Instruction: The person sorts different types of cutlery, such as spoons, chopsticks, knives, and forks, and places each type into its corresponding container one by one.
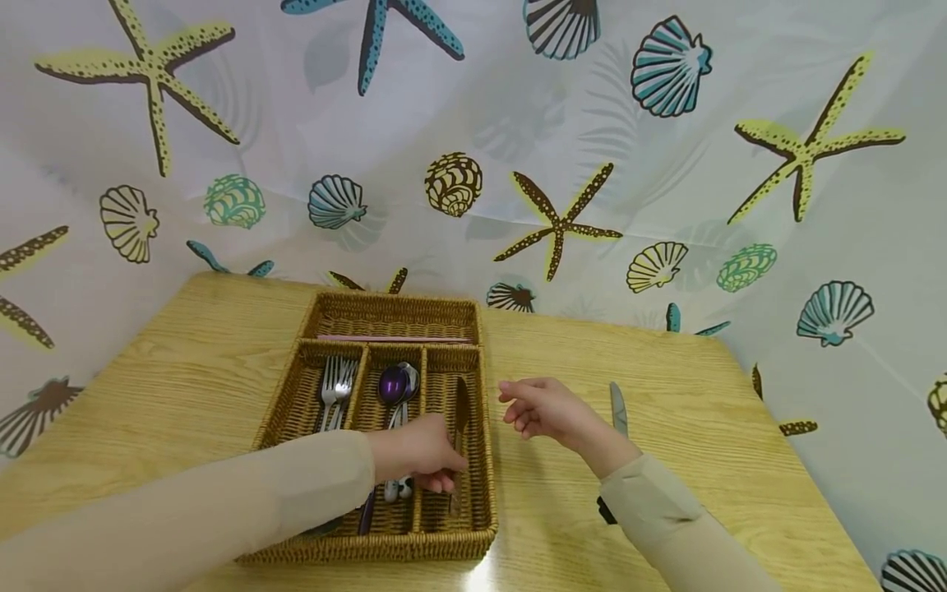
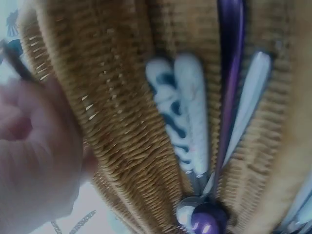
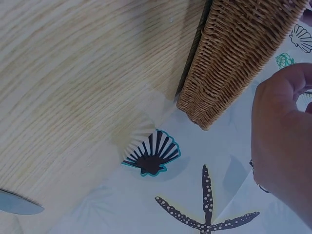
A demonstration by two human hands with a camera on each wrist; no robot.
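Observation:
My left hand [image 1: 420,450] is over the right compartment of the wicker cutlery basket [image 1: 490,485]. It pinches a table knife [image 1: 462,401], whose upper part lies against the brown weave and is hard to make out. Part of it shows beyond the fingers in the left wrist view. To the right of the basket, my right hand [image 1: 543,409] hovers above the table with loosely bent fingers and nothing in them. Another knife [image 1: 618,407] lies on the wood behind the right wrist, partly hidden by the arm.
Forks [image 1: 336,386] fill the left compartment. Spoons [image 1: 394,385], one purple, lie in the middle one with patterned handles. Pink chopsticks [image 1: 392,339] rest in the back compartment. A shell-printed cloth [image 1: 444,107] hangs behind the wooden table [image 1: 547,526].

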